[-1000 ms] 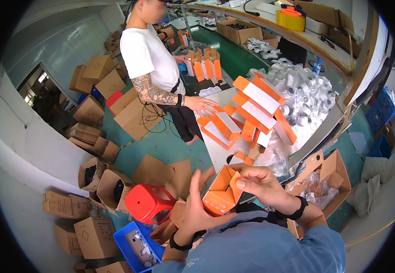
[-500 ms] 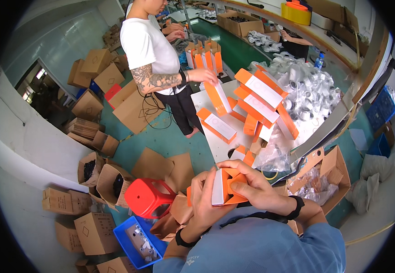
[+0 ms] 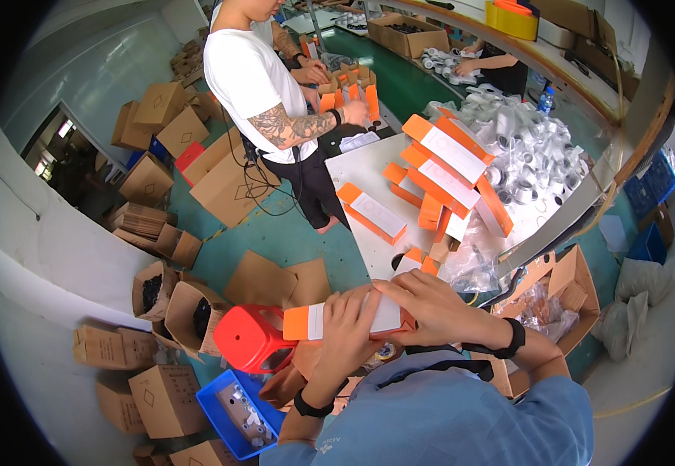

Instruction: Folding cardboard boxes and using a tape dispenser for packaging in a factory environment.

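Observation:
In front of my chest an orange-and-white carton [image 3: 386,317] lies crosswise between my hands. My left hand [image 3: 345,322] wraps over its middle, and the carton's orange left end sticks out past those fingers. At the right end, my right hand [image 3: 431,307] grips the carton, its thumb along the top edge. What my palms cover cannot be seen. Just beyond, on the white table [image 3: 365,248], one similar carton [image 3: 371,214] lies apart, and a stack of orange-and-white cartons [image 3: 446,167] leans to its right.
Plastic-wrapped white parts [image 3: 524,147] heap behind the stack. A co-worker in a white shirt [image 3: 240,66] stands at the table's far left side. On the floor stand a red stool [image 3: 248,338], a blue bin [image 3: 233,412] and an open cardboard box [image 3: 574,291] with plastic bags.
The carton in my hands has turned from end-up to lengthwise, and both hands have shifted their grip. The co-worker's hand has left a carton near the stack and moved toward the far cartons.

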A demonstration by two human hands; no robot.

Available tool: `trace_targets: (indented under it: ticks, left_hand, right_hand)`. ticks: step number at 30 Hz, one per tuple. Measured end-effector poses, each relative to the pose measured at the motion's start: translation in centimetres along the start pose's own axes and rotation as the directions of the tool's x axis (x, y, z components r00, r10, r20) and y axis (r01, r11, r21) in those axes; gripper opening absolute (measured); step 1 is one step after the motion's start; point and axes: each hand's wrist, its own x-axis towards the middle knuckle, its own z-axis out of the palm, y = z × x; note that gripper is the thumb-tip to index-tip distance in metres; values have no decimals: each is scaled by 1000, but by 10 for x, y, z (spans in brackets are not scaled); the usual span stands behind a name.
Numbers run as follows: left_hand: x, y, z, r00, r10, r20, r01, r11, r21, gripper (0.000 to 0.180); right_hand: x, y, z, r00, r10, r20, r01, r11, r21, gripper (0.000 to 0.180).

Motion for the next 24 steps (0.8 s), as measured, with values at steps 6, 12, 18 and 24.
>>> trace_targets:
  ticks: [6,12,18,24]
  left_hand:
    - [-17,-36,48,951,-308,-31,309,951,23,89]
    - [-80,-94,187,901,-328,285,373,920,-121,91]
    - [-79,-105,232,621,-607,496,705,709,-15,81]
    - [-81,-124,248,597,-536,597,762,611,-213,51]
  right_hand:
    - [14,156,70,783,478,-398,-450,877,169,79]
    - [40,260,119,545,475,-691,-577,810,102,66]
    - [-36,249,160,757,569,-321,-599,800,5,65]
    - [-86,261,204,640,724,-258,-747,665,11,80]
